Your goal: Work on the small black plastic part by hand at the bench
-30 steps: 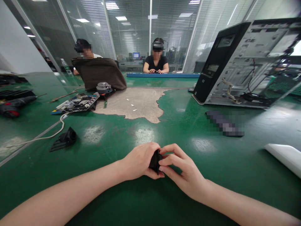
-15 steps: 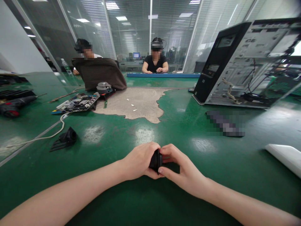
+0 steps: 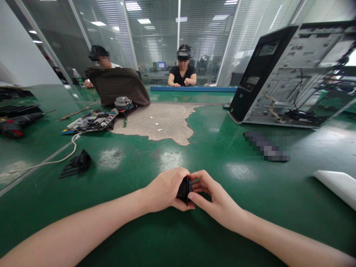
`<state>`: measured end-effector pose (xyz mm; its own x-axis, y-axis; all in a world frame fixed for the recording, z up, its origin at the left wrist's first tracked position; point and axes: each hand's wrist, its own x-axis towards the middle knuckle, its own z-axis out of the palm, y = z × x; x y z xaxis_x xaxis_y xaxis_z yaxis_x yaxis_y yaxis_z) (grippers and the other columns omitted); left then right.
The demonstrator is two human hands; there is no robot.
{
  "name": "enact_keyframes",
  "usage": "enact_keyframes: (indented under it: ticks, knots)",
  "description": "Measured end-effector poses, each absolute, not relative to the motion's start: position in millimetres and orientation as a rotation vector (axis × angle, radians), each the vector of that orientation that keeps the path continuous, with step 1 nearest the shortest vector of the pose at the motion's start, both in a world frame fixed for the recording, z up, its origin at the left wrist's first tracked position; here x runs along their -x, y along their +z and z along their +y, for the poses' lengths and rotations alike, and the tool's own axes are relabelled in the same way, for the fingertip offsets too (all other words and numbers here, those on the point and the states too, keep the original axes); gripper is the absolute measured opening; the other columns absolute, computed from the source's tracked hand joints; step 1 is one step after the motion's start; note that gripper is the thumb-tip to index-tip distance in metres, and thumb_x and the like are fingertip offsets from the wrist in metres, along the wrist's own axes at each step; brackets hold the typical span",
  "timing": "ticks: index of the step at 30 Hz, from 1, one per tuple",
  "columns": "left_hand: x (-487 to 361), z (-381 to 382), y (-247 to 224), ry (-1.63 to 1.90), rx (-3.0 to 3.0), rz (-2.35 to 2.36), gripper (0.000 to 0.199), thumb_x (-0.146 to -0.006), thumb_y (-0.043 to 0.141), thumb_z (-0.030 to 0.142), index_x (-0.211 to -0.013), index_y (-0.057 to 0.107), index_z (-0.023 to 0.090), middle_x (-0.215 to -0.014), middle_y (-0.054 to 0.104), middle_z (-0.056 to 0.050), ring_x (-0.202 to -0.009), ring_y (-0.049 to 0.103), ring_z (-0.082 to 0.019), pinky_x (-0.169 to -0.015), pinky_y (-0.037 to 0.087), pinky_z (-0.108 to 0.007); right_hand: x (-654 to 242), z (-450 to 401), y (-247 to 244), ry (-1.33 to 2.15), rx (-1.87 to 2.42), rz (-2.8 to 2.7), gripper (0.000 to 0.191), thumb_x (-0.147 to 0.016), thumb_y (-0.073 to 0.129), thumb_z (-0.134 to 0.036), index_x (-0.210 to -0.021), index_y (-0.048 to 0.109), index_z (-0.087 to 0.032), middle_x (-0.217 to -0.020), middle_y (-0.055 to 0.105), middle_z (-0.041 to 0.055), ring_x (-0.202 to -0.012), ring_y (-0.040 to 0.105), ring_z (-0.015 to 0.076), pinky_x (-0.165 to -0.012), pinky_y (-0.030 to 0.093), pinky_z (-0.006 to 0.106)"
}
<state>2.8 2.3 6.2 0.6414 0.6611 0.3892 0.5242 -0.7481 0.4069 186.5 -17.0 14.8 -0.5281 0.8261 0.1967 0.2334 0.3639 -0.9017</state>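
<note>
Above the green tabletop, near the front, both hands meet around a small black flanged part [image 3: 183, 191], whose exact kind I cannot make out. My left hand [image 3: 164, 190] wraps its back end, with the fingers curled over the top and the thumb underneath. From the other side, my right hand [image 3: 215, 194] pinches the part's rim between thumb and fingertips. Much of the part is hidden by the fingers. On the table to the left lies a black plastic piece [image 3: 80, 160] with a round opening and a slatted flat side.
An open computer case [image 3: 250, 81] stands at right, behind a blurred dark flat object [image 3: 265, 146] and a white object [image 3: 338, 185]. At left are a circuit board [image 3: 91, 123], a pale cable [image 3: 73, 148] and a power drill [image 3: 19, 124]. Two people sit across the table.
My right thumb and fingers have shifted slightly on the part's rim. My left hand keeps its hold. Across the table, one person's hand has moved a little.
</note>
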Motion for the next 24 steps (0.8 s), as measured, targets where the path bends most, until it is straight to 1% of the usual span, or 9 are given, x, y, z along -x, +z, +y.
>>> enact_keyframes:
  ticks: [1,3,6,8,11,16,18,20,24]
  knots:
    - [-2.6,2.3,6.2,0.773,-2.607,0.959,0.055,-0.064,0.066,0.039,-0.105,0.037,0.019,-0.096,0.056,-0.007,-0.081,0.059,-0.023,-0.070,0.047,-0.035,-186.7,-17.5,15.2,1.171,0.904,-1.977,0.022,-0.082,0.051,-0.015,-0.102,0.043,-0.020,-0.092,0.054,0.0039,-0.084,0.059,0.0149,-0.075,0.052,0.032]
    - [-2.3,2.3,6.4,0.768,-2.609,0.950,0.054,-0.064,0.065,0.039,-0.106,0.037,0.018,-0.096,0.056,-0.007,-0.083,0.059,-0.023,-0.072,0.047,-0.035,-188.0,-18.9,17.3,1.104,0.882,-2.036,0.021,-0.083,0.050,-0.016,-0.102,0.043,-0.020,-0.093,0.052,0.0047,-0.083,0.058,0.0150,-0.073,0.053,0.031]
    - [-2.0,2.5,6.6,0.761,-2.621,0.925,0.052,-0.066,0.064,0.037,-0.107,0.037,0.019,-0.098,0.056,-0.007,-0.086,0.059,-0.024,-0.075,0.047,-0.037,-191.0,-21.3,22.1,0.786,0.844,-2.208,0.023,-0.081,0.052,-0.017,-0.104,0.047,-0.020,-0.104,0.048,0.0082,-0.092,0.055,0.0188,-0.078,0.050,0.035]
    - [-2.1,2.7,6.5,0.764,-2.618,0.927,0.051,-0.067,0.063,0.038,-0.107,0.037,0.019,-0.098,0.057,-0.007,-0.086,0.059,-0.024,-0.075,0.047,-0.037,-192.3,-21.9,23.9,0.661,0.804,-2.264,0.021,-0.083,0.048,-0.016,-0.103,0.048,-0.020,-0.106,0.048,0.0087,-0.094,0.053,0.0193,-0.080,0.049,0.035]
    - [-2.5,2.8,5.9,0.765,-2.601,0.939,0.054,-0.065,0.065,0.040,-0.106,0.038,0.019,-0.098,0.057,-0.008,-0.085,0.059,-0.024,-0.074,0.047,-0.037,-192.0,-20.5,22.0,0.699,0.801,-2.209,0.017,-0.084,0.047,-0.015,-0.100,0.048,-0.021,-0.104,0.048,0.0076,-0.093,0.053,0.0183,-0.079,0.048,0.034]
    - [-2.0,2.8,4.6,0.768,-2.600,0.940,0.057,-0.063,0.067,0.040,-0.106,0.038,0.019,-0.099,0.057,-0.008,-0.085,0.059,-0.024,-0.074,0.047,-0.036,-188.0,-17.0,14.9,1.088,0.902,-1.988,0.021,-0.083,0.050,-0.016,-0.102,0.043,-0.020,-0.095,0.055,0.0051,-0.086,0.057,0.0161,-0.078,0.050,0.034]
    - [-1.6,2.7,4.6,0.763,-2.588,0.955,0.057,-0.062,0.067,0.040,-0.106,0.038,0.019,-0.099,0.057,-0.008,-0.086,0.059,-0.024,-0.075,0.047,-0.037,-187.4,-17.4,14.8,1.170,0.915,-1.978,0.019,-0.084,0.049,-0.017,-0.102,0.043,-0.019,-0.092,0.056,0.0045,-0.084,0.058,0.0156,-0.077,0.051,0.033]
    - [-1.3,2.5,5.4,0.749,-2.578,0.961,0.057,-0.062,0.067,0.039,-0.106,0.038,0.019,-0.100,0.057,-0.008,-0.088,0.059,-0.024,-0.077,0.047,-0.037,-187.9,-18.9,16.6,1.116,0.904,-2.029,0.018,-0.083,0.050,-0.017,-0.101,0.045,-0.019,-0.093,0.054,0.0049,-0.085,0.057,0.0162,-0.076,0.051,0.033]
    - [-1.2,2.4,8.3,0.714,-2.572,0.956,0.053,-0.064,0.066,0.033,-0.107,0.038,0.020,-0.101,0.057,-0.007,-0.089,0.058,-0.024,-0.079,0.046,-0.038,-191.2,-21.6,21.2,0.798,0.843,-2.177,0.024,-0.080,0.053,-0.015,-0.103,0.046,-0.020,-0.105,0.048,0.0082,-0.093,0.053,0.0194,-0.080,0.048,0.036]
